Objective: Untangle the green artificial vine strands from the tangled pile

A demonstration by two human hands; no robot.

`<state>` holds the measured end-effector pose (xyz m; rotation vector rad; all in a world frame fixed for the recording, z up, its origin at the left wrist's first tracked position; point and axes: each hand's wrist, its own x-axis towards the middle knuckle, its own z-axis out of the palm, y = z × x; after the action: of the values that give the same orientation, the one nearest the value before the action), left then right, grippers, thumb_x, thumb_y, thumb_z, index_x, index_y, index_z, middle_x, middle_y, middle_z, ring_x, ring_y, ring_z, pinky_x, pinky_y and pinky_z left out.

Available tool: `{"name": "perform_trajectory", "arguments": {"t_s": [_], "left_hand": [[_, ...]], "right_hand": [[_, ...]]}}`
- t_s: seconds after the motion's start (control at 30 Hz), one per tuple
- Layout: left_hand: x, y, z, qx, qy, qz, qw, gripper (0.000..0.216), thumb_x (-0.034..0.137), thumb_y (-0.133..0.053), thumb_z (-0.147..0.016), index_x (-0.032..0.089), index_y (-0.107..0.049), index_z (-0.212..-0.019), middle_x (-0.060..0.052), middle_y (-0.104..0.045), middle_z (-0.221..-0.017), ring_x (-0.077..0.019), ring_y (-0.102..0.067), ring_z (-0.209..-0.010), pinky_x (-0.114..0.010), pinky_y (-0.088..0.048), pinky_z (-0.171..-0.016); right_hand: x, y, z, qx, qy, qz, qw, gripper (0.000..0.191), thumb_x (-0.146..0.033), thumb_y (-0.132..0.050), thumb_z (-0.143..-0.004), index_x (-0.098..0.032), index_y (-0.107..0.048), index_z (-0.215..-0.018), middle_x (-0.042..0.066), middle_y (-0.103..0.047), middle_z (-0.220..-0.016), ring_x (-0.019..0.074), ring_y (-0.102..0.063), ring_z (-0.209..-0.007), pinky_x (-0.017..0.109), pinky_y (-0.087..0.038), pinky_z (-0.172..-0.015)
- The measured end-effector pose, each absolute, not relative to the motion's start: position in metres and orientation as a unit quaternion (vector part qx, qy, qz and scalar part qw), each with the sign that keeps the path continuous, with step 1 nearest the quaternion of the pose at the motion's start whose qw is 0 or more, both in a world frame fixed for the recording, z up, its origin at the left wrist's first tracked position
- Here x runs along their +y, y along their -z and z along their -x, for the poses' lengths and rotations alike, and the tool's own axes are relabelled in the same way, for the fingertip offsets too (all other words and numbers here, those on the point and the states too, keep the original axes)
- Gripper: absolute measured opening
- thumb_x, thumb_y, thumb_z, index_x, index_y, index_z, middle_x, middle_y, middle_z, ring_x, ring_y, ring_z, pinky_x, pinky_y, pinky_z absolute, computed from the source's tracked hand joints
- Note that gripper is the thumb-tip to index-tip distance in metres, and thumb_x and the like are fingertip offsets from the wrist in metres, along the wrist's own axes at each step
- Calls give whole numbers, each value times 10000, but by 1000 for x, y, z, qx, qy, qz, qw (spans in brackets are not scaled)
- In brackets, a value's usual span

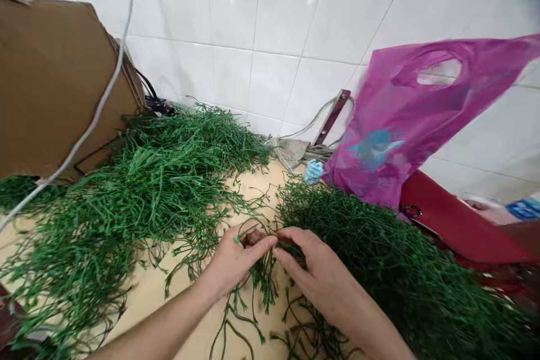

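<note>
My left hand point(238, 256) is closed around a small bunch of thin green branched stems point(265, 281), whose ends hang below it over the tabletop. Close against the left thumb, my right hand point(314, 267) pinches at a stem of the same bunch with thumb and forefinger. The fingertips of both hands nearly meet, and the exact grip point is partly hidden. A big heap of lighter green stems point(169, 180) spreads to the left. Beside my right hand lies a darker heap of green stems point(379, 247).
A cardboard box point(59, 90) stands at the left, with a white cable point(99, 104) hanging in front. A purple plastic bag point(396, 124) leans on the tiled wall point(236, 11). Nearby are a blue-and-white crumpled piece point(313, 171) and a red panel point(464, 222). Beige tabletop point(156, 287) shows between heaps.
</note>
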<state>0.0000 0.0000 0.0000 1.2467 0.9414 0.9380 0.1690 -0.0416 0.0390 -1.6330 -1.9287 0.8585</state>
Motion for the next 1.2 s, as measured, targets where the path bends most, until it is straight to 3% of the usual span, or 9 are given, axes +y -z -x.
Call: {"name": "perform_trajectory", "arguments": {"t_s": [0.17, 0.33, 0.6, 0.77, 0.87, 0.97, 1.2], "left_hand": [[0, 3, 1, 416, -420, -546, 594, 375, 507, -707, -765, 165, -566, -706, 20, -506, -672, -128, -445, -672, -251, -381, -641], [3, -1, 4, 399, -436, -535, 604, 371, 495, -756, -742, 148, -684, -852, -28, -638, -790, -152, -532, -750, -270, -437, -718], [7, -7, 4, 362, -441, -458, 682, 422, 526, -847, -633, 148, -705, -757, 3, -646, -737, -120, -563, -740, -226, -472, -721], [13, 4, 1, 356, -423, -301, 777, 431, 440, -928, -531, 126, -681, -693, 12, -651, -676, -76, -580, -632, -173, -486, -635], [24, 14, 5, 367, -438, -221, 790, 408, 378, -942, -536, 141, -652, -697, 2, -703, -716, -76, -621, -603, -173, -510, -617], [33, 19, 8, 371, -445, -204, 789, 349, 314, -927, -593, 152, -652, -735, -5, -727, -748, -92, -661, -633, -195, -549, -663], [32, 17, 6, 369, -458, -198, 784, 307, 228, -914, -621, 129, -713, -832, -37, -749, -788, -127, -707, -701, -227, -586, -712]], "right_hand": [[-37, -28, -155, -718, -305, 578, 238, 291, -293, -320, -1015, -214, -574, -896, 42, -659, -872, 188, -593, -806, 306, -448, -740], [-40, -28, -152, -765, -223, 563, 217, 294, -341, -362, -1013, -215, -612, -926, 68, -707, -903, 227, -624, -812, 350, -426, -756], [-37, -35, -145, -705, -368, 511, 326, 380, -369, -308, -1032, -226, -656, -982, 45, -709, -941, 177, -652, -863, 288, -493, -854], [-40, -14, -138, -776, -210, 518, 292, 339, -221, -339, -1014, -203, -580, -776, 24, -635, -754, 161, -574, -712, 276, -444, -699], [-45, 8, -124, -858, -152, 429, 238, 235, -143, -445, -946, -193, -546, -740, 16, -632, -766, 167, -555, -771, 283, -421, -715], [-51, 21, -111, -894, -103, 394, 185, 106, -181, -573, -883, -197, -580, -779, 17, -663, -821, 200, -555, -849, 312, -420, -755], [-56, -28, -151, -880, -63, 441, 164, 144, -121, -563, -881, -224, -582, -782, -15, -679, -812, 165, -593, -744, 321, -408, -712]]}}
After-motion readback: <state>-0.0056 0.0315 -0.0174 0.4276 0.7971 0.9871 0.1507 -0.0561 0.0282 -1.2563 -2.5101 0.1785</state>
